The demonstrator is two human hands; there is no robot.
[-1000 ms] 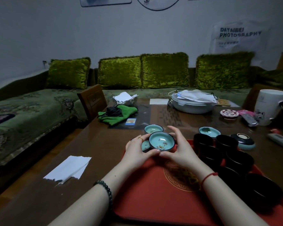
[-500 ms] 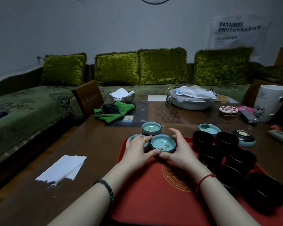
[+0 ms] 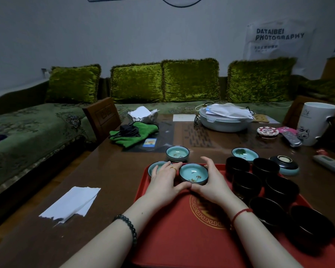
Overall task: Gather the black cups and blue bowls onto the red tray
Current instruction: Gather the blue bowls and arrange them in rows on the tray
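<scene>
Moved: since 1 second ago the held blue bowl (image 3: 193, 174) has come from the red tray's (image 3: 172, 229) far edge to just inside it, both hands with it.
Left hand (image 3: 165, 180): thumb and first finger curl round the bowl's left side; the other fingers lie across the corner blue bowl (image 3: 156, 168).
Right hand (image 3: 211, 182): fingers curl round the bowl's far right side, thumb at its near side, gripping it.
Corner blue bowl: at the tray's far left corner, just beside the held one.
Far blue bowl (image 3: 177, 152): on the surface (image 3: 108, 180), just beyond the tray's far edge.
Right blue bowl (image 3: 244, 153): beyond the tray's far edge, behind the cups.
Black cups (image 3: 246, 184): 6, grouped along the tray's right side.
Elsewhere: white paper (image 3: 72, 204) near the surface's left edge; green cloth (image 3: 133, 133) toward its far left corner.
</scene>
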